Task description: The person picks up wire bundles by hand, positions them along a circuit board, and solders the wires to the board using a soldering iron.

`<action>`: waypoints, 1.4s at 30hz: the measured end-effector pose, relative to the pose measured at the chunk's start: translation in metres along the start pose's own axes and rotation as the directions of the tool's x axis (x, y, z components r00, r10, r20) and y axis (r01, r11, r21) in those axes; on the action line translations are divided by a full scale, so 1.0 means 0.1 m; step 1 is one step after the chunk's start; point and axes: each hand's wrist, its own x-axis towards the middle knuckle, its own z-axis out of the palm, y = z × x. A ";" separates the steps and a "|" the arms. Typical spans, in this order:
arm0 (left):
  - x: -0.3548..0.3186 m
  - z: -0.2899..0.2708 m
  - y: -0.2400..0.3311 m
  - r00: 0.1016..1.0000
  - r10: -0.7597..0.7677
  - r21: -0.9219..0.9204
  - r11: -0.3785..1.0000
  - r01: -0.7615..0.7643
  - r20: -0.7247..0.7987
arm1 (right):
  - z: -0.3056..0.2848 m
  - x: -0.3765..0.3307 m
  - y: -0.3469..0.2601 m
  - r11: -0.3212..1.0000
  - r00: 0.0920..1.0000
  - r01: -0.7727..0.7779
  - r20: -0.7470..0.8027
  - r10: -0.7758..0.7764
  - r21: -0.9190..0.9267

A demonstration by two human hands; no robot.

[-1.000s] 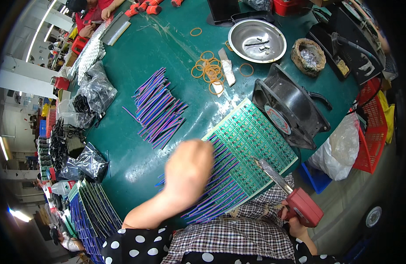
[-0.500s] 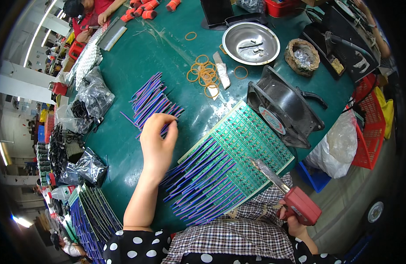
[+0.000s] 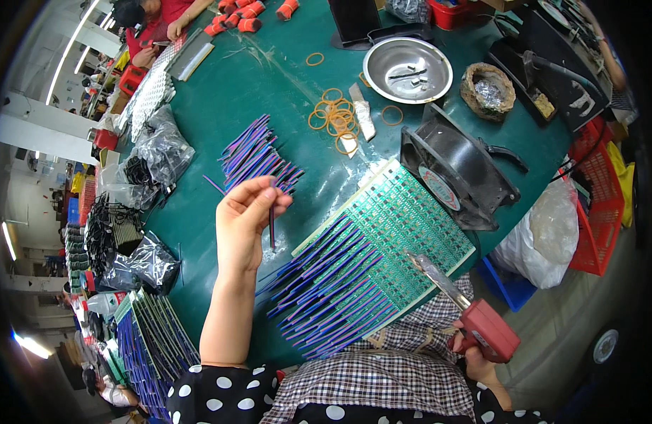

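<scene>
Thumb and fingers of my left hand [image 3: 242, 220] pinch a short dark purple wire [image 3: 272, 230], which hangs down over the table. Just beyond it lies a loose pile of blue and purple wires [image 3: 255, 152]. My right hand [image 3: 476, 364] grips a red soldering gun [image 3: 490, 331] by its handle. The gun's metal tip points up and left, over a green circuit board panel [image 3: 418, 219]; whether it touches cannot be made out. Several rows of blue and purple wires [image 3: 333, 283] run from the middle of the panel past its left edge.
A black fan [image 3: 460, 177] stands against the panel's far right side. Beyond are rubber bands [image 3: 333, 116], a metal bowl [image 3: 408, 71] and a rough round pot [image 3: 487, 92]. Plastic bags [image 3: 156, 155] and wired panels [image 3: 153, 346] line the left. A co-worker's hand [image 3: 176, 30] works at far left.
My left hand has drawn back slightly from the wire pile and turned, a single wire now showing in its fingers. The soldering gun has barely moved. The whole view has shifted slightly.
</scene>
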 end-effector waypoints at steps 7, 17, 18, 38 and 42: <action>-0.11 -0.13 -0.13 0.966 0.158 -0.158 0.969 -0.191 -0.202 | 0.00 0.01 -0.04 0.999 0.997 -0.002 0.081 0.005 -0.045; -0.43 -0.34 -0.26 0.764 0.616 0.733 0.607 -0.308 -0.190 | 0.02 0.05 -0.01 0.997 0.997 0.038 0.076 -0.033 -0.062; -0.43 -0.33 -0.28 0.747 0.646 0.777 0.548 -0.309 -0.158 | 0.07 0.07 0.01 0.999 0.999 0.041 -0.021 -0.041 -0.015; -0.51 0.45 0.13 0.960 -0.057 0.521 0.848 -0.099 0.274 | 0.01 0.07 0.08 0.994 0.993 0.110 -0.047 -0.109 0.024; -0.62 0.74 0.02 0.898 -0.102 0.545 0.822 -0.167 0.428 | 0.03 0.02 0.07 0.961 0.987 0.101 -0.098 -0.129 -0.256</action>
